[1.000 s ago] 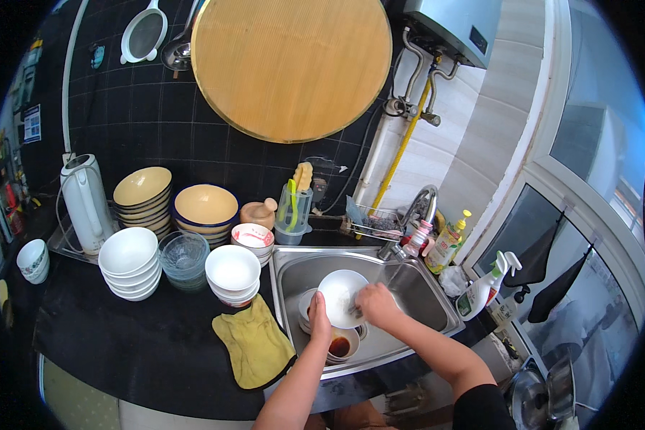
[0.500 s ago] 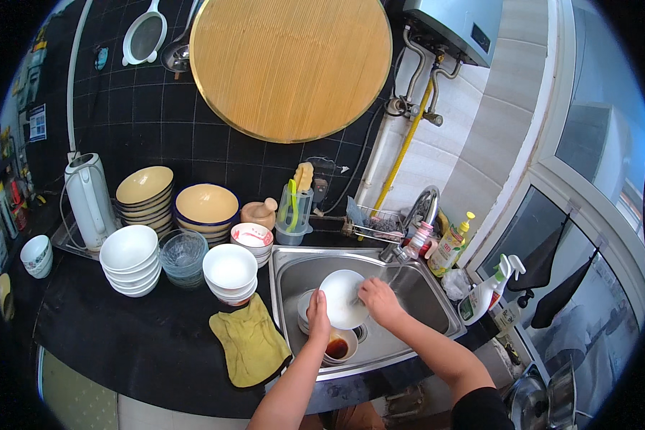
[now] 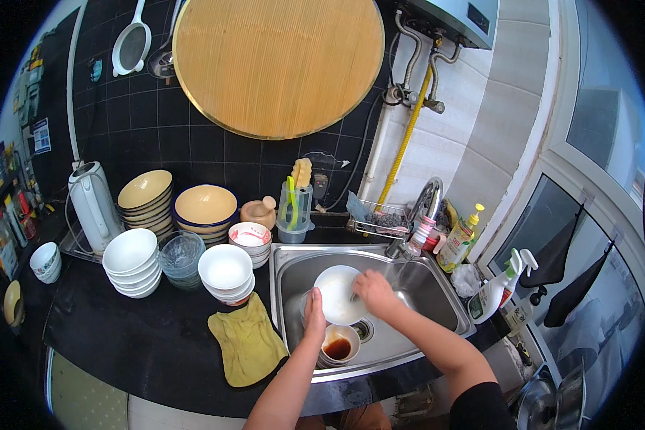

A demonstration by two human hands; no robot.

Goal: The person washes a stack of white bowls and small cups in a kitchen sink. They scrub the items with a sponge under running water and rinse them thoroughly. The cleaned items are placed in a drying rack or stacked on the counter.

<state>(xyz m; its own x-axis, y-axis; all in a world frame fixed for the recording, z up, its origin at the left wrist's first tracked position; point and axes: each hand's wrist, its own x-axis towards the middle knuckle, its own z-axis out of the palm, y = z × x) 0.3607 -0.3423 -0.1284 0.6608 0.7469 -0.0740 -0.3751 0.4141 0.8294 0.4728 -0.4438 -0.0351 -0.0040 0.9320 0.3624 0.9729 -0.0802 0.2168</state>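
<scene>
Over the sink [image 3: 291,266], my left hand [image 3: 314,317] grips a white bowl [image 3: 340,290] by its left side, its inside tilted up toward me. Closed fingers of my right hand [image 3: 377,295] press at the bowl's inner right side. Something small and greyish shows at those fingertips, too hidden to name. Below the held bowl, a small bowl [image 3: 342,332] with dark brown liquid sits on other bowls in the sink. Water runs from the faucet [image 3: 428,208] just beyond my right hand.
Left of the sink lies a yellow-green cloth [image 3: 247,344]. Behind it stand stacked white bowls [image 3: 226,266], glass bowls [image 3: 181,256] and cream bowls [image 3: 206,204]. A kettle [image 3: 93,204] stands far left. Dish soap [image 3: 457,244] and a spray bottle [image 3: 493,290] are to the right.
Both hands stay on the white bowl. My right hand has shifted slightly along the bowl's inner side. The whole view has moved a little.
</scene>
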